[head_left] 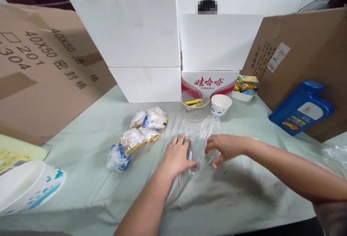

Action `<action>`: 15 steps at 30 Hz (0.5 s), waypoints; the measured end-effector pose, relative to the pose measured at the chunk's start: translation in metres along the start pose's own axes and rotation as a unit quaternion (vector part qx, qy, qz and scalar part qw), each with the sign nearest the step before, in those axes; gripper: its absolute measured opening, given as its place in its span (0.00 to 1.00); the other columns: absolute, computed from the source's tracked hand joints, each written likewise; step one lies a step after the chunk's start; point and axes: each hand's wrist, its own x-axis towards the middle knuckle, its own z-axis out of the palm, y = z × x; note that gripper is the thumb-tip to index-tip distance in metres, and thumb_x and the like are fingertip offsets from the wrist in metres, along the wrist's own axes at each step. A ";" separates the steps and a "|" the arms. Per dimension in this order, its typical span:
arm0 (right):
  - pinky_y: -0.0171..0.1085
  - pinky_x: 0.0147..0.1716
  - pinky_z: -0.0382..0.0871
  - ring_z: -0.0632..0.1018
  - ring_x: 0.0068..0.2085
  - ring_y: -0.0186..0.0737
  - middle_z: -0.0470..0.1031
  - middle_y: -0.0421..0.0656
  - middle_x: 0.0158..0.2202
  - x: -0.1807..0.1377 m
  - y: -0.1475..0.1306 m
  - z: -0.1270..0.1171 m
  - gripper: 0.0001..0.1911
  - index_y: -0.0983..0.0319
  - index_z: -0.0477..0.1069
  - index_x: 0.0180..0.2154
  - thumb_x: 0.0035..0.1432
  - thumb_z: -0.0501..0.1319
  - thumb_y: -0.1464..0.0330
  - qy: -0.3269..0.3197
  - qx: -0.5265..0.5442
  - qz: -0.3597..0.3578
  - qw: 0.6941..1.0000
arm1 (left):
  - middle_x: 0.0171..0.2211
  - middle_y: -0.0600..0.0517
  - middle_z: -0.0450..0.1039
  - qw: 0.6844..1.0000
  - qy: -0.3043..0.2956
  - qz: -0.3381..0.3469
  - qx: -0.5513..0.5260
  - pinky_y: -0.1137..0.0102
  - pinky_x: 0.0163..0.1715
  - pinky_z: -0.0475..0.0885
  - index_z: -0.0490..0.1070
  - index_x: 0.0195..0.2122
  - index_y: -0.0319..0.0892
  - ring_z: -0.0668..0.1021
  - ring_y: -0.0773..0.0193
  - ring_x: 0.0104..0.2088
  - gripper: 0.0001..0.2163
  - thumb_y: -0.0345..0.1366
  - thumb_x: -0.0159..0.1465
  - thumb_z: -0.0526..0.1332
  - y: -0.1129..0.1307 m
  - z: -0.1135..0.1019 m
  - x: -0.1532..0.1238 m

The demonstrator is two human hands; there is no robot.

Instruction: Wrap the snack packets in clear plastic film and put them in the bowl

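Note:
A clear plastic bag lies flattened on the pale green tablecloth in front of me. My left hand rests on its left edge, fingers spread and thumb pointing right. Over the bag's right side is my right hand, its fingers curved and apart from the thumb, with nothing seen in its grasp. To the left of my left hand sit several wrapped snack packets, each in clear film with blue or yellow packaging. Just beyond the bag stands a small white paper cup with a blue pattern.
A clear bowl with yellow sticks and a white dish of packets stand at the back. White boxes and brown cartons enclose the table. A blue bottle is at right, a large paper tub at left.

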 end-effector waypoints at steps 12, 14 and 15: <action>0.37 0.36 0.65 0.74 0.36 0.40 0.74 0.43 0.35 -0.088 -0.042 0.064 0.10 0.61 0.72 0.35 0.59 0.54 0.77 0.050 0.059 0.089 0.993 | 0.53 0.45 0.69 0.991 0.110 0.070 -0.007 0.57 0.56 0.65 0.74 0.46 0.44 0.69 0.49 0.55 0.12 0.36 0.61 0.63 0.001 0.008 0.010; 0.36 0.36 0.65 0.74 0.36 0.39 0.74 0.42 0.34 -0.092 -0.049 0.065 0.10 0.60 0.73 0.35 0.59 0.56 0.77 0.033 0.089 0.056 0.994 | 0.54 0.46 0.68 0.990 0.078 0.111 -0.033 0.55 0.58 0.63 0.72 0.50 0.46 0.67 0.49 0.57 0.17 0.38 0.59 0.65 0.000 0.015 0.013; 0.35 0.36 0.65 0.74 0.37 0.39 0.75 0.41 0.34 -0.094 -0.052 0.065 0.09 0.59 0.73 0.35 0.58 0.56 0.77 0.021 0.111 0.037 0.993 | 0.55 0.46 0.68 0.990 0.068 0.115 -0.042 0.54 0.59 0.63 0.72 0.51 0.46 0.67 0.49 0.58 0.18 0.39 0.59 0.65 0.000 0.017 0.014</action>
